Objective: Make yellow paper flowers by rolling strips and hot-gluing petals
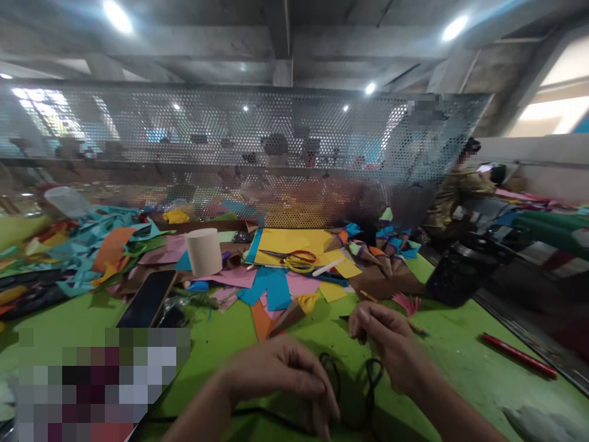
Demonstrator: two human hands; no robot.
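My left hand point(285, 371) hangs over the green table with its fingers loosely bent downward, and I see nothing held in it. Under and beside its fingertips runs a thin black cord point(257, 412), looped between my two hands. To the right, my right hand point(384, 337) is closed, thumb against the curled fingers. A small dark tip pokes out on its left, and a thin yellowish end shows behind it; what it grips is largely hidden. Just beyond my hands lies a brown paper cone point(288, 316) with yellow crumpled paper at its wide end.
Red-and-yellow-handled scissors point(300, 261) lie on yellow sheets. Coloured paper scraps point(276, 288), a cream paper roll point(204, 252) and a phone point(147, 299) are at left and centre. A red pen point(519, 356) lies right. Behind stands a perforated metal screen point(221, 135); a person point(455, 184) sits beyond.
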